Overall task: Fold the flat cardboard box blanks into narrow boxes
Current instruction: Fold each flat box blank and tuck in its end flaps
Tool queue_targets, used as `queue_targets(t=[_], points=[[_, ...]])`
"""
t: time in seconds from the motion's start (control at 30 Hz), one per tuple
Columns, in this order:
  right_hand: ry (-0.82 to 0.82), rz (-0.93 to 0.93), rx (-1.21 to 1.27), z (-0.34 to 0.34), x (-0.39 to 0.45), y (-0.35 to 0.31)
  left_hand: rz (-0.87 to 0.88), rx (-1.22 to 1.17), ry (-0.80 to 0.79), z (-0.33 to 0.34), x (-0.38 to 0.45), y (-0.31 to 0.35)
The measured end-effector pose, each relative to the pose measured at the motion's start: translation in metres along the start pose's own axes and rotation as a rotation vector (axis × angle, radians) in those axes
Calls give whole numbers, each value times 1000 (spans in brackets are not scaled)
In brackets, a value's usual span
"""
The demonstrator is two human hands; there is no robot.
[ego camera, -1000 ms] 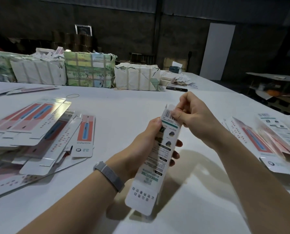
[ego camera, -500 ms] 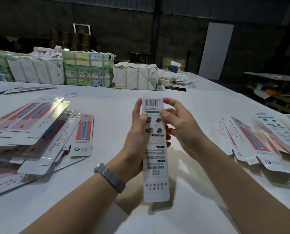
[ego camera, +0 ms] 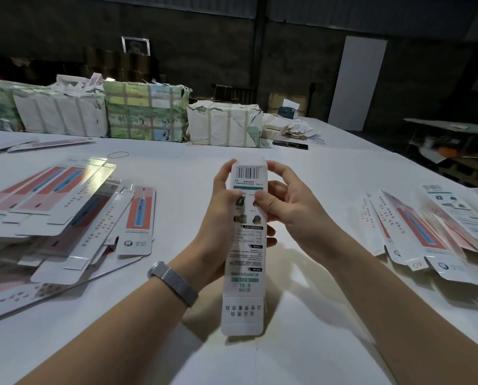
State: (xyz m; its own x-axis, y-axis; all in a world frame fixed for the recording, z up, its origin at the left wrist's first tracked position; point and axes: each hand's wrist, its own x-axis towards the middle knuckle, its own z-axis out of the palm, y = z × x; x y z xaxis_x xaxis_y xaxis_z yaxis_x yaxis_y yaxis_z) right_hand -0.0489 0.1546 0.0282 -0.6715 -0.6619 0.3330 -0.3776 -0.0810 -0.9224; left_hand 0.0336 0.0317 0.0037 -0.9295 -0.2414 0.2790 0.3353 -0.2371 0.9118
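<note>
Left hand and right hand pinch box upright over table; inside hidden. Blanks beside.

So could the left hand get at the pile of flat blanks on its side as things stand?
Probably not yet: the left hand grips the narrow box together with the right hand. The blank pile lies beside it across bare table, unobstructed.
</note>
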Motion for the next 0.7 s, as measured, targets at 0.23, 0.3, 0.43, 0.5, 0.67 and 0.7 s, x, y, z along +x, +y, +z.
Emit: queue_targets(t=[0.23,0.3,0.43,0.5,0.67,0.7], points=[[-34,-23,37,-3,0,-1,26,10,-24,0,-1,-2],[-50,-25,64,-5,0,-1,24,4,-33,0,-2,-3],[-72,-18,65,-7,-1,-2,21,4,-57,1,-3,-3],[-68,-28,19,-7,-2,-3,15,10,-66,3,-4,-4],[14,-89,8,-7,-2,-2,-2,-13,-85,7,-5,-2],[22,-97,26,-7,-2,-2,2,-12,-85,7,-5,-1]])
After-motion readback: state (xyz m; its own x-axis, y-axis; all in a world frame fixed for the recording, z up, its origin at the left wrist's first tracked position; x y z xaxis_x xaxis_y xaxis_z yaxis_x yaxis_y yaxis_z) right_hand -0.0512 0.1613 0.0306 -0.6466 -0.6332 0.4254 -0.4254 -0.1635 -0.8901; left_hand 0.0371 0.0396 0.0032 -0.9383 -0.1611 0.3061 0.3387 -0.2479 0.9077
